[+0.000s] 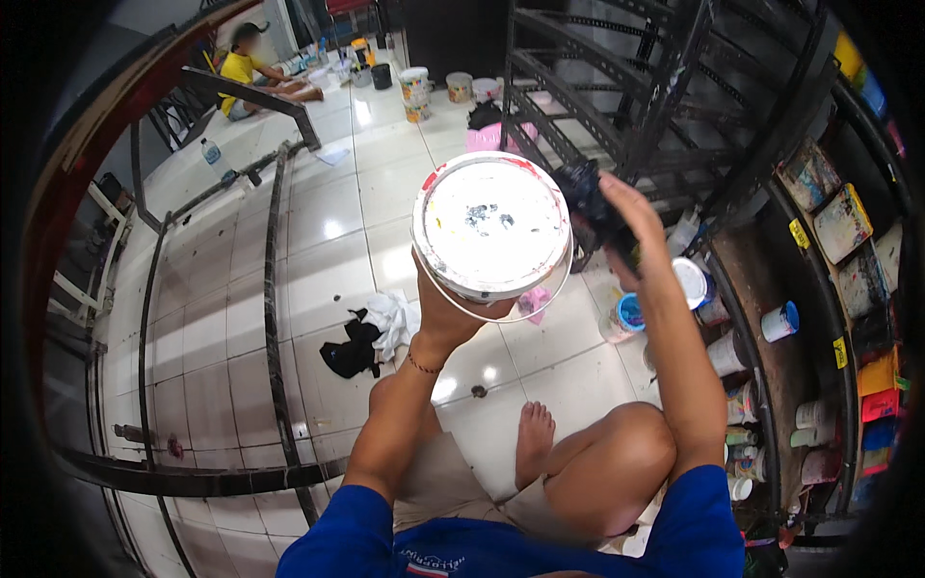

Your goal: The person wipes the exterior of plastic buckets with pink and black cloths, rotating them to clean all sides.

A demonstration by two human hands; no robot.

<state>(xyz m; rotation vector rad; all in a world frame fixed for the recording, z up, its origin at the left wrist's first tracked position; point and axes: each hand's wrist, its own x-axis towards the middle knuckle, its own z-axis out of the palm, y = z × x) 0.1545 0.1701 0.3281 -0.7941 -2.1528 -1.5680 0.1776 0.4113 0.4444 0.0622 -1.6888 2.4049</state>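
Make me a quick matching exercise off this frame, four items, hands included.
1. Left hand
2. Right hand
3. White cloth
4. Clear bottle

A. Lies on the floor beside a black cloth
B. Holds a crumpled black bundle
C. Stands in the picture's upper left
D. Holds a white-lidded bucket

Pairs: 1-D, 2-B, 3-A, 4-C

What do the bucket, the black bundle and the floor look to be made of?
Bucket: likely plastic, smooth with a slight sheen; the stained white top has a rounded rim.
Black bundle: probably cloth, soft crumpled folds; thin plastic can't be ruled out.
Floor: likely ceramic tile, glossy; straight joints and bright light reflections show.
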